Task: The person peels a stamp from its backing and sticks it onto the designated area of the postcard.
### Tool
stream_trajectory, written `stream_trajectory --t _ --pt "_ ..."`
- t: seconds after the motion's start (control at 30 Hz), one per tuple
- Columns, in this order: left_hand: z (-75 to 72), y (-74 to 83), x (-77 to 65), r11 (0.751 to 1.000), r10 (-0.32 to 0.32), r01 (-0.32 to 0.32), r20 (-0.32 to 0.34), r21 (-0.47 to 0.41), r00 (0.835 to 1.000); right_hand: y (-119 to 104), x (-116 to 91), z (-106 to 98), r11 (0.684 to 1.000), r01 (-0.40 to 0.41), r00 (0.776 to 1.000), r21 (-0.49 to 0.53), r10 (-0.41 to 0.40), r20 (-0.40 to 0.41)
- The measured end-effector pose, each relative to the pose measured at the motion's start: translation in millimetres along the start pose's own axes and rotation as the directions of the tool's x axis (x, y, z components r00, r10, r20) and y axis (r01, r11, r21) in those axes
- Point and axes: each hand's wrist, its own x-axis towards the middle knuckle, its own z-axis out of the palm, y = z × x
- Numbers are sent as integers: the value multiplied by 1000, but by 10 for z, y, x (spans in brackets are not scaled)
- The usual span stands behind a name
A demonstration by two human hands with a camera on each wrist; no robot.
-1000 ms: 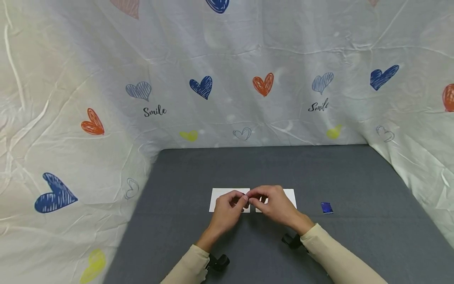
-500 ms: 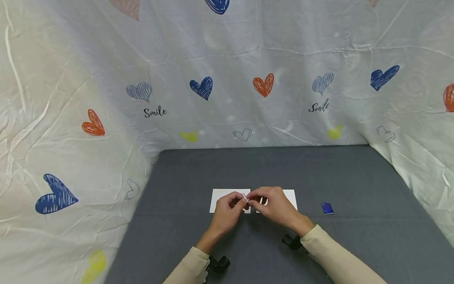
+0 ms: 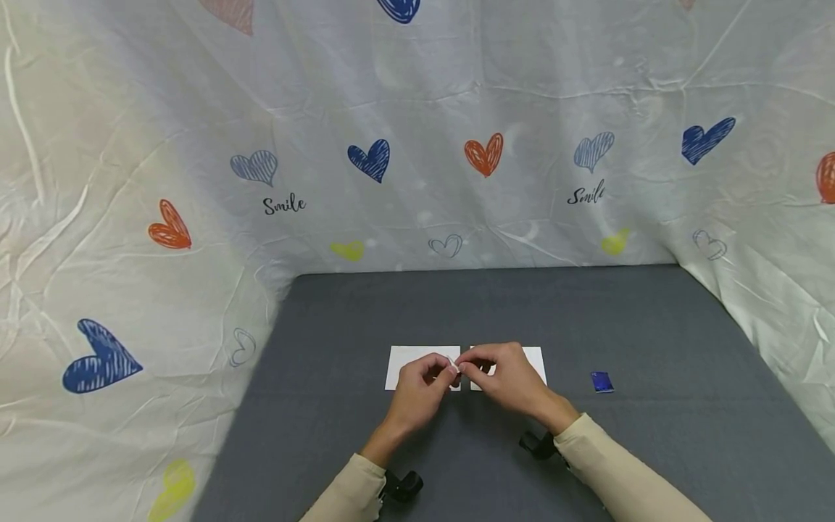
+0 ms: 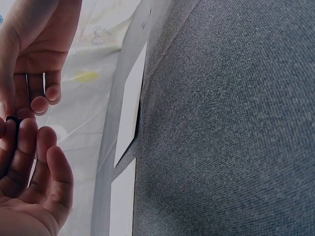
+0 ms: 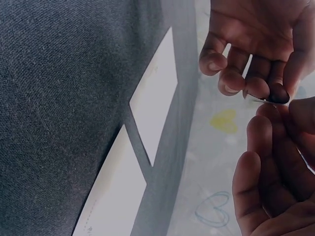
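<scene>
Both my hands meet over the two white cards, fingertip to fingertip, in the head view. Thumb and curled fingers of my left hand (image 3: 416, 395) pinch a small thin piece (image 3: 453, 364) that looks white from above. My right hand (image 3: 515, 380) pinches the same piece from the other side. From the right wrist view, the thin piece (image 5: 257, 99) shows a pale edge and a dark part; its kind is unclear, as fingers cover most of it. A dark bit of the piece (image 4: 13, 118) shows in the left wrist view.
The left white card (image 3: 406, 365) and right white card (image 3: 536, 360) lie side by side on the grey cloth-covered table (image 3: 365, 312). A small shiny blue square (image 3: 602, 382) lies to their right. A heart-print curtain (image 3: 417, 196) hangs behind and at both sides.
A second ago only a dark bit showed between my fingertips; now a white face of the small piece is visible. Both hands have stayed nearly in place.
</scene>
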Motion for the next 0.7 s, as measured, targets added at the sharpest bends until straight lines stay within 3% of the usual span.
stream_trajectory --t 0.33,0.7 --pt "5 13 -15 1000 -5 5 23 11 1000 -5 -10 0 999 -30 999 -19 30 -15" --pt "3 -9 -27 1000 -13 12 23 3 1000 11 -18 -7 996 -72 991 -51 66 -114"
